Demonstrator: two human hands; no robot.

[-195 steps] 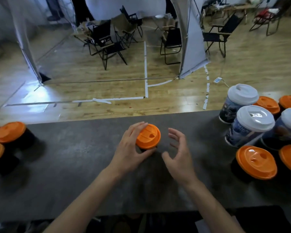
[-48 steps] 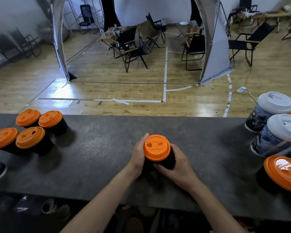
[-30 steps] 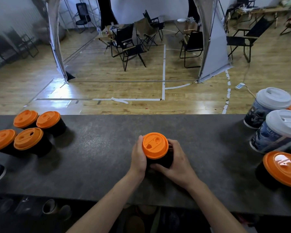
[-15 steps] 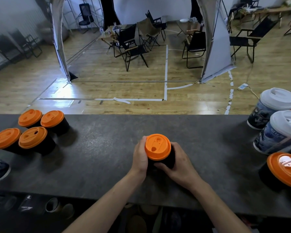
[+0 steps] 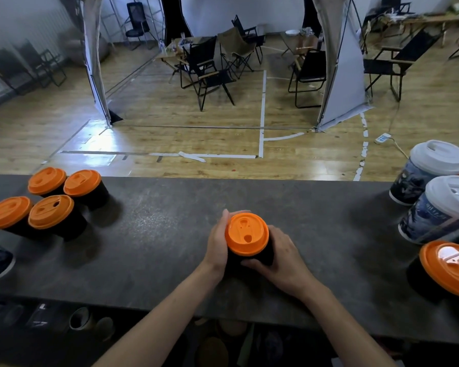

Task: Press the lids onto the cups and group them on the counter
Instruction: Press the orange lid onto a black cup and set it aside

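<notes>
Standing upright near the middle of the table (image 5: 157,234), closer to the near edge: a black cup (image 5: 251,259) with an orange lid (image 5: 247,233) on top. Held at the wall from both sides: left hand (image 5: 217,242) on the left, fingertips reaching round the far side, and right hand (image 5: 281,258) on the right and lower. Both grips closed round this one cup, with nothing else in them.

Long axis of the cup vertical, mouth and lid pointing up. Two small openings of the lid lined up from far to near, toward the person. Hard to tell about a full snap of the rim all around.

Possible trouble from here:
- With one side of the lid not seated, may pop off during the move.
- With too hard a squeeze on the wall, may bend the mouth and loosen the lid.
- If slid fast to the four capped cups (image 5: 82,182) at the left, could knock one toward the far edge, very near behind them.

At the right, well apart from the hands: two white-lidded cups (image 5: 439,157) and another orange-lidded cup (image 5: 448,266).
</notes>
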